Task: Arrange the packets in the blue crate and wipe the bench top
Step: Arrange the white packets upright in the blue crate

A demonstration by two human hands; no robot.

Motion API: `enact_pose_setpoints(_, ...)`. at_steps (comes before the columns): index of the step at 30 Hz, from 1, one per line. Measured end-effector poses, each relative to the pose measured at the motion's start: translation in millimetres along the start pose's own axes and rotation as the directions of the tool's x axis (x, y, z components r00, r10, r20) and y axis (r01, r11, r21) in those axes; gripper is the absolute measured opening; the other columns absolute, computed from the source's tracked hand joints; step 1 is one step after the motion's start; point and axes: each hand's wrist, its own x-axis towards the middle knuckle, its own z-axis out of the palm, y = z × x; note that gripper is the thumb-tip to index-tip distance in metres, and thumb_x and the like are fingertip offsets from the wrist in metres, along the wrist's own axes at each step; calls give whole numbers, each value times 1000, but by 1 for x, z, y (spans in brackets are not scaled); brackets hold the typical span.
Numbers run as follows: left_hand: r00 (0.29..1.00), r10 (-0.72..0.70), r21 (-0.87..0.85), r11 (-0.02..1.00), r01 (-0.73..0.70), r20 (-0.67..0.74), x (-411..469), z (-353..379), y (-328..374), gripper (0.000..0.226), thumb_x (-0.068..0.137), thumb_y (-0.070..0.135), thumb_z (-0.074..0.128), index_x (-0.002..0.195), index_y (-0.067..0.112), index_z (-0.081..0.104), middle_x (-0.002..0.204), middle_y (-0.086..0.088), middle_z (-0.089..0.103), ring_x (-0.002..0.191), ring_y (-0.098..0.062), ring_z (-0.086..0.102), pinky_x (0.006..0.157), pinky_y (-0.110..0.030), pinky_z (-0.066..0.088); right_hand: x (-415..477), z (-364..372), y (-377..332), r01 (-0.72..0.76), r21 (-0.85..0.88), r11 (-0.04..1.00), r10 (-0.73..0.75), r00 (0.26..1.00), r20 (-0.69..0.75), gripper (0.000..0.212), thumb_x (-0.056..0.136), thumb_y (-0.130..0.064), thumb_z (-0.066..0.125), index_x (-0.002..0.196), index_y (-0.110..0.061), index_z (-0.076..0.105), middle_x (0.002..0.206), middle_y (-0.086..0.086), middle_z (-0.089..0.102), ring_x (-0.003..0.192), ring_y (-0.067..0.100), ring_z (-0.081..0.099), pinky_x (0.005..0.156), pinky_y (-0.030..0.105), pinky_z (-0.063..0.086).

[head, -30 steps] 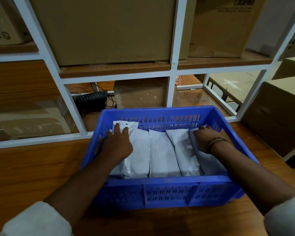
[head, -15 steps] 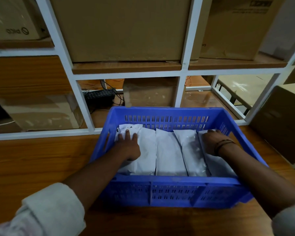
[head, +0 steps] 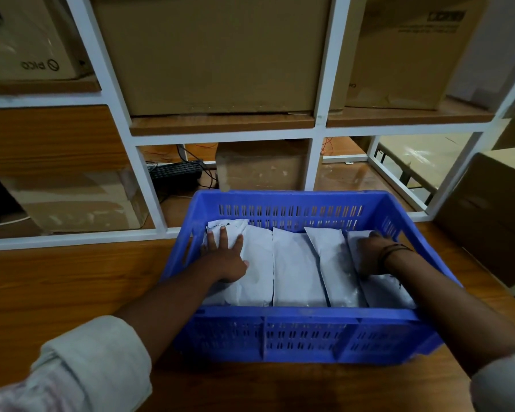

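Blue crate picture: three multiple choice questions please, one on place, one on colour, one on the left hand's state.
1. Where is the blue crate? A on a chair B on the wooden bench top C on the floor
2. What colour are the packets? A white B red C black
3. The left hand is A lifting a packet B outside the crate C lying flat on the packets
Answers: B, wood shows around its base; A, all look white; C, fingers spread on them.

One blue crate [head: 295, 315], seemingly five white packets [head: 295, 269], one left hand [head: 224, 258], one right hand [head: 369, 254], one keyboard [head: 174, 173]
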Motion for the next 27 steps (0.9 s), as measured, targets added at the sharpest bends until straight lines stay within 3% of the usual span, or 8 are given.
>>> enact_pose_setpoints(4, 998, -20, -23, 1000, 21, 58, 2, -1, 1, 77, 102, 59, 32, 158, 31, -13, 159, -9, -37, 146, -43, -28, 118, -62, -4, -2, 1, -2, 35, -30, 999, -34, 998, 62, 59, 80, -51, 66, 126, -17, 52, 130, 11, 55, 121, 28, 49, 100, 38, 46)
enact_pose_setpoints(8, 995, -20, -90, 996, 29, 95, 4, -5, -1, 77, 102, 60, 32, 159, 31, -10, 159, -7, -37, 146, -45, -27, 120, -61, -2, 1, 3, 0, 67, -3, 998, -66, 997, 47, 83, 60, -66, 68, 126, -19, 54, 130, 10, 57, 119, 28, 53, 102, 40, 47)
enact_pose_setpoints(12, 997, -16, -122, 992, 26, 82, 4, -4, -3, 78, 101, 61, 32, 159, 30, -9, 159, -7, -37, 146, -45, -26, 121, -60, 0, -9, 1, -1, 57, 87, 995, -57, 998, -10, 53, 84, -53, 62, 122, -17, 56, 123, 8, 62, 114, 27, 56, 98, 36, 47)
enact_pose_setpoints(15, 1000, -1, -72, 997, 2, 17, 2, -2, -3, 79, 100, 64, 31, 159, 30, -8, 160, -8, -34, 147, -46, -24, 120, -61, -1, -4, 3, 2, 54, 86, 995, -44, 992, -116, 30, 76, -45, 62, 97, -23, 58, 97, 4, 68, 95, 25, 63, 87, 36, 53)
enact_pose_setpoints(17, 999, 17, -65, 998, -21, -47, 1, -5, -3, 77, 101, 63, 31, 159, 30, -7, 161, -8, -33, 147, -44, -25, 120, -60, -3, 13, 11, 13, 8, 140, 990, 21, 979, -201, 34, 65, -44, 56, 92, -24, 58, 90, 3, 65, 90, 25, 64, 83, 41, 56)
enact_pose_setpoints(20, 994, 33, -76, 996, -41, -101, 0, -8, -3, 69, 103, 57, 30, 159, 36, -4, 161, -7, -33, 147, -42, -28, 120, -59, -6, 9, 8, 14, -44, 138, 989, 67, 983, -169, 36, 73, -37, 65, 105, -21, 60, 107, 7, 59, 99, 26, 59, 87, 38, 54)
enact_pose_setpoints(24, 999, 34, 2, 999, -34, 42, 0, -5, -3, 68, 105, 49, 33, 158, 38, -8, 157, -9, -39, 145, -44, -31, 120, -61, -5, -8, -1, 2, -50, 101, 994, 58, 995, -83, 50, 70, -55, 67, 107, -23, 59, 114, 8, 59, 101, 26, 59, 90, 38, 52)
enact_pose_setpoints(27, 998, 20, 17, 1000, -21, 58, 4, -3, -5, 74, 103, 53, 38, 158, 39, -9, 157, -9, -40, 144, -45, -31, 120, -61, -5, -12, -3, -1, 6, 40, 999, -5, 1000, -28, 43, 77, -54, 64, 104, -22, 59, 107, 7, 65, 98, 24, 60, 91, 37, 54)
